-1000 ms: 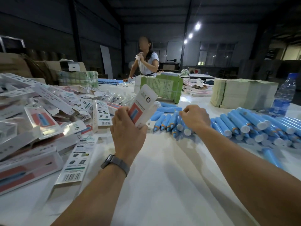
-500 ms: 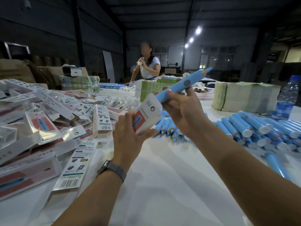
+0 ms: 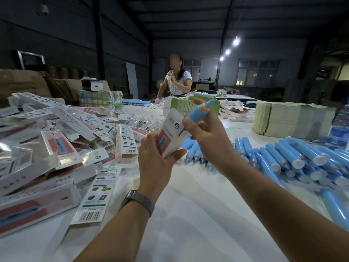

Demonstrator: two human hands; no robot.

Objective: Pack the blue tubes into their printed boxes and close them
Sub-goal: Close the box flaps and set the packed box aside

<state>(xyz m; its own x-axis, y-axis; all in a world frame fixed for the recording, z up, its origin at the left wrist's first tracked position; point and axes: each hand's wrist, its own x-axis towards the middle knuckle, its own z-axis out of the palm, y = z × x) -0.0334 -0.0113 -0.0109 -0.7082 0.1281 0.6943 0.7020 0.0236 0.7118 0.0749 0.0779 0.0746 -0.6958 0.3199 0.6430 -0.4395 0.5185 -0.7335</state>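
Dim warehouse, white table (image 3: 188,214)

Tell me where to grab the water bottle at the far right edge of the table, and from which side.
Grip the water bottle around its upright body, coming from the near side. Blue tubes lie in front and the paper stack stands to its left, so reach over the tubes.

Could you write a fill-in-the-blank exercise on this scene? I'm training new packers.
1. The left hand holds a printed ____.
2. The right hand grips a tube coloured ____.
3. The loose tubes lie to the person's ____.
4. The watch sits on the ____ wrist.

Missing words: box; blue; right; left
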